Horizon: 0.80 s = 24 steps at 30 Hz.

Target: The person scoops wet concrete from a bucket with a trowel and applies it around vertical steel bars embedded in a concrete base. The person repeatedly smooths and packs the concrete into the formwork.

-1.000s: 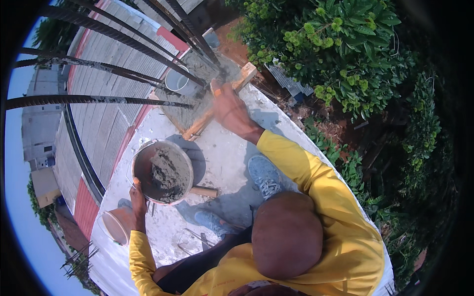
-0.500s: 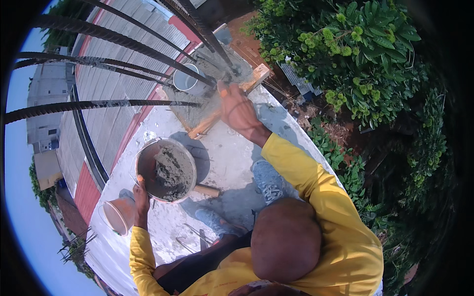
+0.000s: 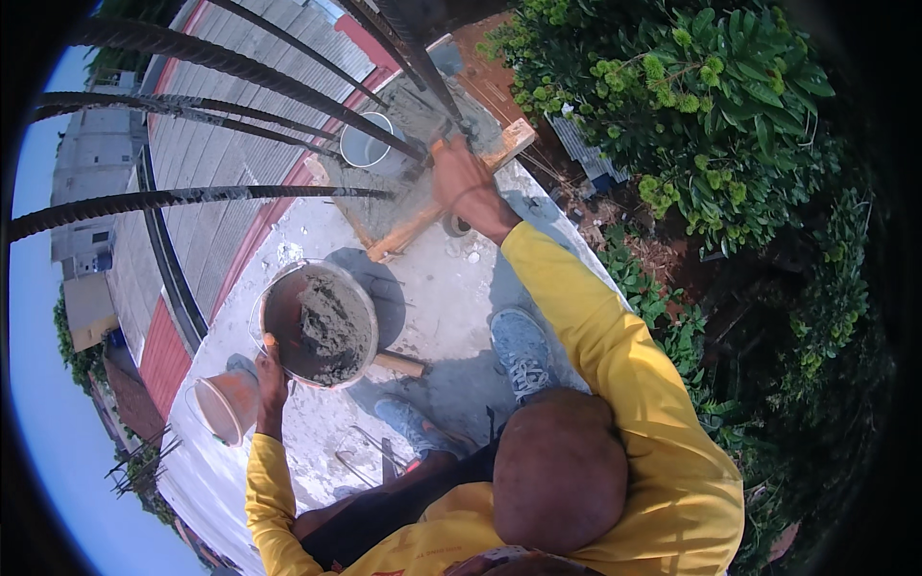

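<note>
My left hand (image 3: 272, 376) grips the near-left rim of a large bucket (image 3: 273, 322), with an orange tip on its thumb. Grey wet mortar (image 3: 334, 326) lies inside that bucket. Ahead, my right hand (image 3: 463, 182) is closed above grey concrete (image 3: 408, 197) framed by wooden boards (image 3: 413, 230), near the bars' feet. Whatever its fingers hold is hidden beneath them; an orange tip shows here too. A small pale bucket (image 3: 365, 144) stands on the concrete to its left. Below my right wrist a small dark round thing (image 3: 455, 226) partly shows.
Several ribbed steel bars (image 3: 250, 84) rise from the framed concrete and lean left across the view. A smaller bucket (image 3: 229, 403) tilts beside my left hand. A wood piece (image 3: 399, 363) lies near my shoes (image 3: 521, 346). The slab's right edge (image 3: 567, 230) drops toward trees (image 3: 663, 106).
My right hand has shifted slightly down over the concrete, its forearm swinging left and uncovering the dark round thing. My left hand keeps its grip on the bucket rim.
</note>
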{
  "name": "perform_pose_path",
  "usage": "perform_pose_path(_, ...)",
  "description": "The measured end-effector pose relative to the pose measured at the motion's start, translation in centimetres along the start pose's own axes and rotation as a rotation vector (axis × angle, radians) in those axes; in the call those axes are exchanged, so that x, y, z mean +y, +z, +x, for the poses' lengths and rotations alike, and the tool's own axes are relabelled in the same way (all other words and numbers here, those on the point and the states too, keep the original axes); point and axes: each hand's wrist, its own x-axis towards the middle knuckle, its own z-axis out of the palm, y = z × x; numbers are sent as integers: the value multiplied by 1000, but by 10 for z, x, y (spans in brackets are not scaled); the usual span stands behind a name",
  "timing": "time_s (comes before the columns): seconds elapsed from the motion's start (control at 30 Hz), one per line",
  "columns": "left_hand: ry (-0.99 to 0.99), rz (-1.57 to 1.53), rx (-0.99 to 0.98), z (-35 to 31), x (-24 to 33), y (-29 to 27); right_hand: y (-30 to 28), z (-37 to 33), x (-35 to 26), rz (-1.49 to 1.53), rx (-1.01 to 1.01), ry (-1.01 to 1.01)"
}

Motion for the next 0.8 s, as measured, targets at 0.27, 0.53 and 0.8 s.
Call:
perform_pose_path(0.27,80,-81,-26,-10,3,5,-9,-11,1,7,11,-35)
perform_pose_path(0.53,491,221,79,-13,8,18,-17,-4,3,-6,-58,-59)
perform_pose_path(0.8,130,49,32,0,1,4,-9,-1,6,-7,-59,23)
